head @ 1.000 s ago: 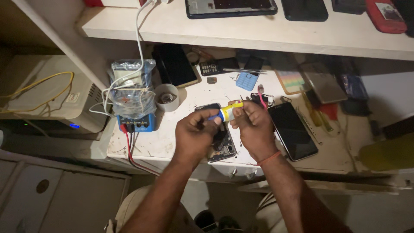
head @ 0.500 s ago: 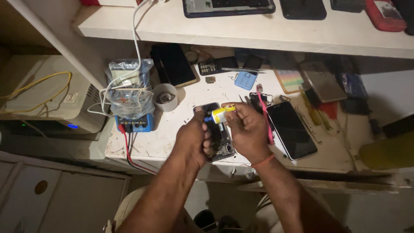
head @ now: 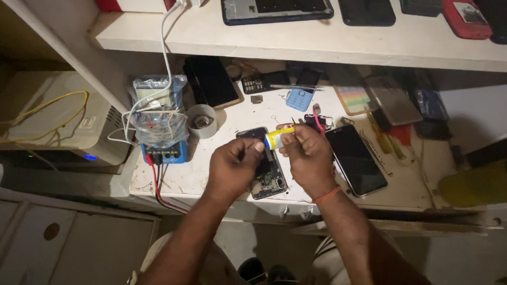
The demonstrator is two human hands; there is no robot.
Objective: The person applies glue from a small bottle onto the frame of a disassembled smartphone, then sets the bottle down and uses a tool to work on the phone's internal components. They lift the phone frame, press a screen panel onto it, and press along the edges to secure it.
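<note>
Right hand (head: 309, 158) pinches a small yellow tube (head: 278, 138); left hand (head: 235, 166), fingers curled at the tube's cap end, hovers over an opened phone (head: 266, 174), black phone (head: 355, 158) at three o'clock

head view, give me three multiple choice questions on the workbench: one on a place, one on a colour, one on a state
1. Where does the opened phone lie?
A. on the upper shelf
B. on the bench under the hands
C. on the floor

2. What colour is the small keypad phone?
A. light blue
B. green
C. orange

3. What is the right hand doing?
A. resting flat
B. holding a small yellow tube
C. gripping a cable

Answers: 1 B, its circuitry shows below the left hand. 2 A, its body is pale blue. 3 B, its fingers close round the tube.
</note>
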